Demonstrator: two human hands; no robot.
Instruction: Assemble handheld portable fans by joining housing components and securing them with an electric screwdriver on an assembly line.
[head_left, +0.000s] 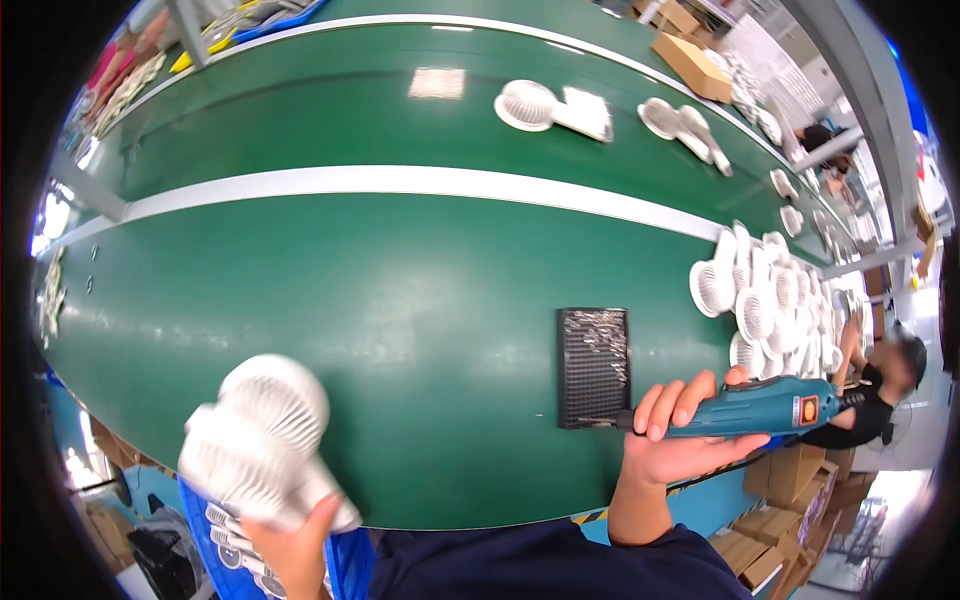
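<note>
The left hand (295, 545) has its fingers closed around blurred white grilled parts (262, 425), number unclear, by the table's (430, 400) near edge, close to a blue bin (351, 562) of similar pieces. The right hand (680, 430) wraps a teal electric screwdriver (745, 408), its tip by the near edge of a black tray (592, 375). Farther right, white parts are heaped (765, 310); beyond the white rail (400, 180) lie more grilled pieces (527, 106).

We read an assembly workshop: long green worktop (420, 280), white fan-shaped parts (757, 315) heaped near its right edge, more along the green lane (330, 105) past its far edge; teal power screwdriver (745, 408), cardboard boxes (785, 474), a co-worker (858, 418).
</note>
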